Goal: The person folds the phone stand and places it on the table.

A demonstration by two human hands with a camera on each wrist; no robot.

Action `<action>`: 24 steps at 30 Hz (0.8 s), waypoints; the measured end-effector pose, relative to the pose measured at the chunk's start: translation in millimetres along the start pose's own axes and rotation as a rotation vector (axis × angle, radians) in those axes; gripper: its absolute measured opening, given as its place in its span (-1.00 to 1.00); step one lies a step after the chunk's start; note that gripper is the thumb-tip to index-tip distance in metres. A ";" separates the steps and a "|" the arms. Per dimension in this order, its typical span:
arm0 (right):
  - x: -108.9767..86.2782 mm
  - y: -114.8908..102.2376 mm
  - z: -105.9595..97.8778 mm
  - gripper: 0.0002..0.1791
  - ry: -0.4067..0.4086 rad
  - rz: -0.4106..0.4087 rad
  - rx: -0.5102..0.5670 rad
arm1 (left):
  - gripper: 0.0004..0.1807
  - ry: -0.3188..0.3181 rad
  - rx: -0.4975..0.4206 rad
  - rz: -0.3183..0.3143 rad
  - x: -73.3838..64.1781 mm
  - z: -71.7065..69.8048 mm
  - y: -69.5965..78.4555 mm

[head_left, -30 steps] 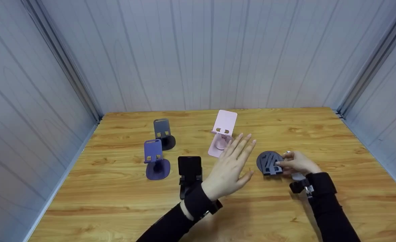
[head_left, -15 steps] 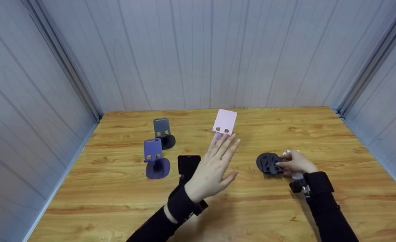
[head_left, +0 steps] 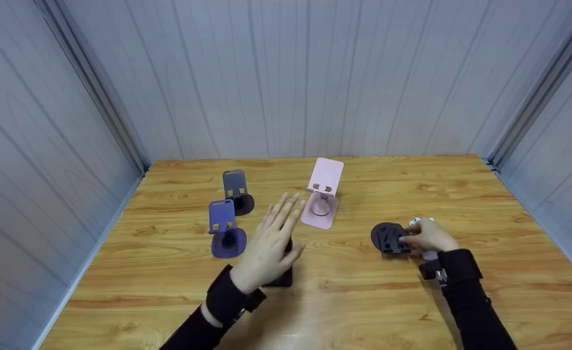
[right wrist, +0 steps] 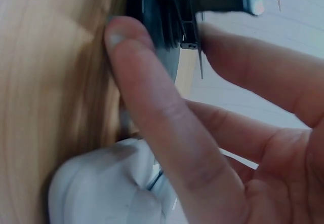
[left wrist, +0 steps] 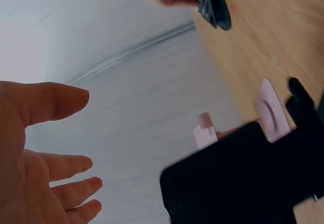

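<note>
My right hand (head_left: 432, 236) pinches the edge of a folded dark phone stand (head_left: 388, 237) with a round base, at the right of the table. In the right wrist view, fingers lie on both sides of this stand (right wrist: 162, 26), and a smooth white object (right wrist: 101, 188) sits close below them. My left hand (head_left: 269, 243), fingers straight and slightly spread, hovers above a black phone stand (head_left: 284, 280) and hides most of it. Nothing is in that hand. The left wrist view shows the black stand's dark plate (left wrist: 233, 178) apart from the fingers.
A pink phone stand (head_left: 325, 176) is raised at the back middle. To the left are a purple phone stand (head_left: 221, 216) and a grey one (head_left: 234, 182), both unfolded. Pale panel walls (head_left: 286, 78) enclose the wooden table (head_left: 354, 301) at the back and sides.
My left hand has moved left, away from in front of the pink stand to over the black one. My right hand stays in place, with the folded stand tilted slightly differently.
</note>
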State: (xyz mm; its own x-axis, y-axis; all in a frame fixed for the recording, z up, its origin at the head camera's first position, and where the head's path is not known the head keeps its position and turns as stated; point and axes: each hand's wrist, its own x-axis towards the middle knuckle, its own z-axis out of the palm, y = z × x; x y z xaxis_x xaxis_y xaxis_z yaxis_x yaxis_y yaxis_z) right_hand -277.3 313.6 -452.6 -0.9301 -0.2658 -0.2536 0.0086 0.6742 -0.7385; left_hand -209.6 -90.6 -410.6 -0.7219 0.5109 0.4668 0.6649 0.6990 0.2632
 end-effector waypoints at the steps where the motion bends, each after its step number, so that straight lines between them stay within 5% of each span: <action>1: -0.2 -0.3 0.4 -0.42 0.007 -0.003 -0.008 | -0.09 0.002 0.002 -0.005 -2.4 -0.5 -2.6; 15: 2.5 -7.4 10.5 -0.63 0.119 0.001 -0.120 | -0.16 0.030 0.069 -0.070 -28.4 -4.0 -33.6; 19: 3.4 -10.4 11.2 -0.53 0.135 0.016 -0.155 | -0.16 0.016 0.093 -0.093 -34.8 -2.0 -39.4; 24: -1.8 -21.1 14.2 -0.52 0.235 -0.015 -0.323 | -0.16 -0.006 0.102 -0.123 -39.9 -0.9 -45.9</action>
State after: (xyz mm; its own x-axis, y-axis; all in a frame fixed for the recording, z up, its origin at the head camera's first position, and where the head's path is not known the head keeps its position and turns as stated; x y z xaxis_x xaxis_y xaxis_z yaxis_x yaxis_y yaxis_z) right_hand -270.6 290.0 -445.4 -0.9882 -0.1376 -0.0670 -0.0866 0.8634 -0.4970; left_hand -211.1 -143.5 -440.6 -0.7982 0.4211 0.4307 0.5484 0.8039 0.2304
